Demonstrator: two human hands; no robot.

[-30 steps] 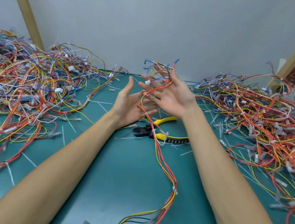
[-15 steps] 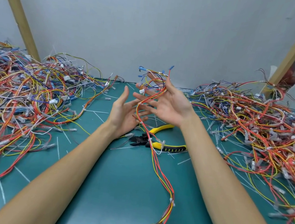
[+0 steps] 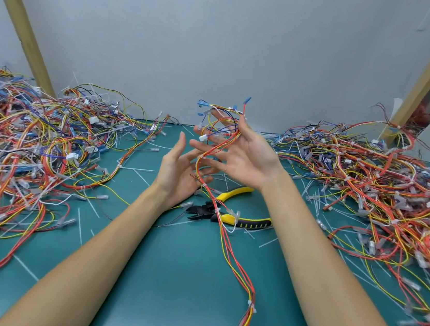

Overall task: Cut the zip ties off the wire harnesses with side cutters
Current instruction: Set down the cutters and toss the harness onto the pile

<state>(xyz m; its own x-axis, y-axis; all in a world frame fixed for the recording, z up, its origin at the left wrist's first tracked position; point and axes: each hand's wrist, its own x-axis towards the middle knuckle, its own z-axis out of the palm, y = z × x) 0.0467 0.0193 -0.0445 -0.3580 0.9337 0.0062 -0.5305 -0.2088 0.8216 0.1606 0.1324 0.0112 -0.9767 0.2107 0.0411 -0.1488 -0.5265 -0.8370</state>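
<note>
Two splayed, straight-fingered hands above yellow-handled side cutters (image 3: 245,221): right hand (image 3: 247,158) carries a thin, looping wire harness (image 3: 228,246) (tail cut off), left hand (image 3: 177,175) alongside.

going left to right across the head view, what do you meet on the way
left heap of wire harnesses → left hand → right hand → right heap of wire harnesses

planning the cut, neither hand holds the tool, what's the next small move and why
Probably lower the left hand to grip the side cutters lying on the mat near it: the harness draped on the right hand carries uncut zip ties.
</note>
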